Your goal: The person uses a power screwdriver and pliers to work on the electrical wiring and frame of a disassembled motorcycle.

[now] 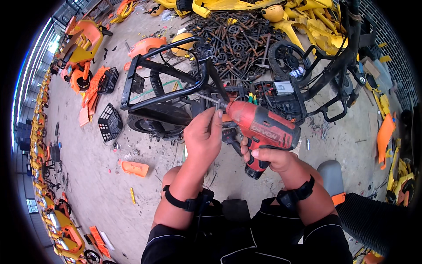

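My right hand (278,159) is wrapped round the grip of a red and black cordless power driver (261,125), its nose pointing left. My left hand (203,134) is closed at that nose, thumb and fingertips pinched by the chuck (223,105). A long thin metal bit (205,97) reaches left from the chuck; the fingers partly hide where they grip. Beyond both hands lies a stripped black scooter frame (169,99) with its wheel and wiring. Just under the driver, a second black tool-like handle (231,137) shows, partly covered.
A heap of rusty metal parts (237,48) lies behind the frame, with yellow body panels (303,26) beyond. Black plastic baskets (110,122) and an orange panel piece (134,168) lie on the left floor. A hammer (265,53) rests by the heap. Scooters (66,233) line the left.
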The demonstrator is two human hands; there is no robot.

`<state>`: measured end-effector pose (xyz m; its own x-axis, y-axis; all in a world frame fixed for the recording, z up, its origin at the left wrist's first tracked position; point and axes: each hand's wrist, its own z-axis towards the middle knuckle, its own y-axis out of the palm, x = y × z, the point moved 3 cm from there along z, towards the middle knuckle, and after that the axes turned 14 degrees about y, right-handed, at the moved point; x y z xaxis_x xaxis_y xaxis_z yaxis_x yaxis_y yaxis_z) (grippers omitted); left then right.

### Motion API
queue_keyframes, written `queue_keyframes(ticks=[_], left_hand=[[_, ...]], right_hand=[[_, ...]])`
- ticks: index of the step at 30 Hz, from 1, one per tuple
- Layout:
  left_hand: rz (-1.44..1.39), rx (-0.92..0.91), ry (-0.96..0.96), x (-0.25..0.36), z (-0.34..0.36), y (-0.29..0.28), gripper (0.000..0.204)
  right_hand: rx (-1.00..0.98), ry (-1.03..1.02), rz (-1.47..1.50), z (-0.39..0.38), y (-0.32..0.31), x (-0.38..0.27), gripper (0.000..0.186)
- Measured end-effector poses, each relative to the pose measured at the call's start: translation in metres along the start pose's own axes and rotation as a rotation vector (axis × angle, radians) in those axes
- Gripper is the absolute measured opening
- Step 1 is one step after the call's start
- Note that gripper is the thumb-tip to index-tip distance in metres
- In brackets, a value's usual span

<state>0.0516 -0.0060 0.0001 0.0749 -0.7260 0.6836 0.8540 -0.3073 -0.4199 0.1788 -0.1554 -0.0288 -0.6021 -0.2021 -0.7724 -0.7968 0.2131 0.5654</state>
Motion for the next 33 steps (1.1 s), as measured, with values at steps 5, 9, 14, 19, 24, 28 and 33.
queue_keyframes(ticks=[5, 9, 14, 19, 24, 28, 33], left_hand=[[0.008, -0.010, -0.021, 0.000, 0.000, -0.001, 0.017], [0.005, -0.030, -0.034, 0.001, 0.001, -0.002, 0.015], [-0.021, 0.003, 0.004, 0.001, 0.002, -0.006, 0.014], [0.008, 0.023, 0.011, 0.002, 0.002, -0.008, 0.015], [-0.001, 0.002, -0.031, 0.000, 0.002, -0.009, 0.015], [-0.002, 0.025, -0.050, -0.002, 0.000, -0.005, 0.015], [-0.007, 0.011, -0.081, -0.002, 0.001, -0.002, 0.015]], right_hand=[[0.046, 0.001, -0.128, 0.001, -0.007, 0.006, 0.040], [0.164, -0.077, -0.341, 0.002, -0.006, 0.016, 0.045], [0.247, -0.342, -0.943, 0.007, 0.005, 0.016, 0.047], [0.224, 0.298, 0.027, 0.016, 0.003, 0.029, 0.027], [0.246, 0.017, -0.479, 0.008, 0.016, 0.021, 0.021], [0.264, 0.059, -0.422, 0.011, 0.007, 0.026, 0.034], [0.355, -0.151, -0.751, 0.014, -0.001, 0.031, 0.055]])
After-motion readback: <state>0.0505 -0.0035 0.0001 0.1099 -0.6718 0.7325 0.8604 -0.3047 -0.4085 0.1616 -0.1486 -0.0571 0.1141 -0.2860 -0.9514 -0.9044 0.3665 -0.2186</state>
